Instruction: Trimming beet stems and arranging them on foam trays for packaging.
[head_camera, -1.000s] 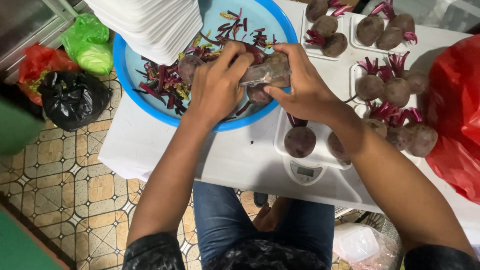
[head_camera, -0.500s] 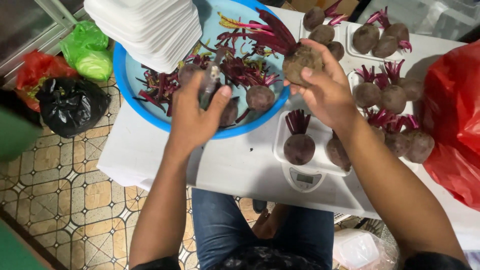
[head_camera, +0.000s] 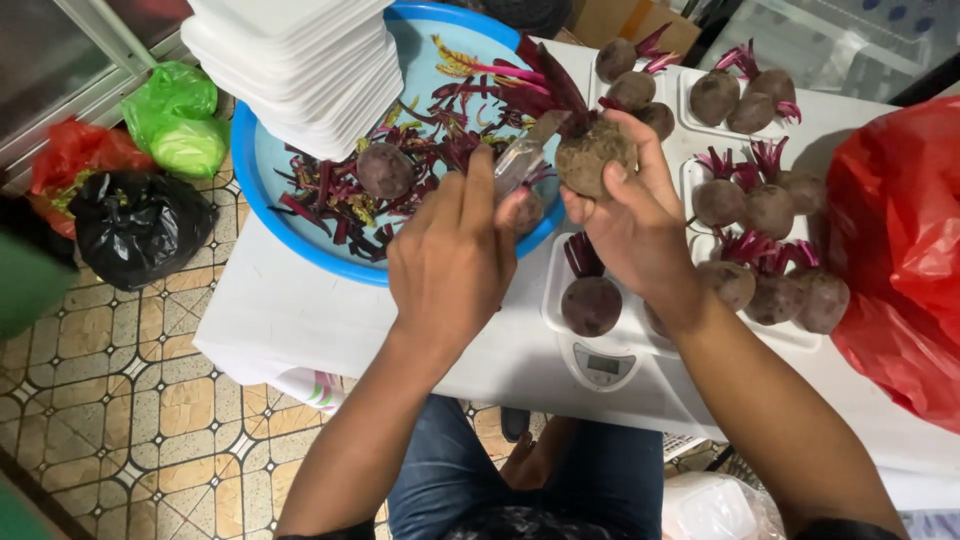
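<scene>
My right hand (head_camera: 635, 225) grips a round beetroot (head_camera: 594, 156) with dark red stalks, held over the edge of the blue basin (head_camera: 300, 250). My left hand (head_camera: 455, 255) is closed around a knife (head_camera: 522, 160) whose blade points at the beetroot's stalk end. A trimmed beetroot (head_camera: 385, 170) lies in the basin among cut red stalks (head_camera: 335, 200). Another beetroot (head_camera: 591, 303) sits on a white tray on the small white scale (head_camera: 600, 365) just below my hands.
A stack of white foam trays (head_camera: 300, 60) rests on the basin's far left. Filled trays of beetroots (head_camera: 765, 210) lie on the white table to the right, beside a red plastic bag (head_camera: 900, 250). Green, red and black bags (head_camera: 135, 225) sit on the tiled floor at left.
My right hand lifted a beetroot with stalks out of the basin and brought it toward me. My left hand left the basin's pile and brought the knife up to it.
</scene>
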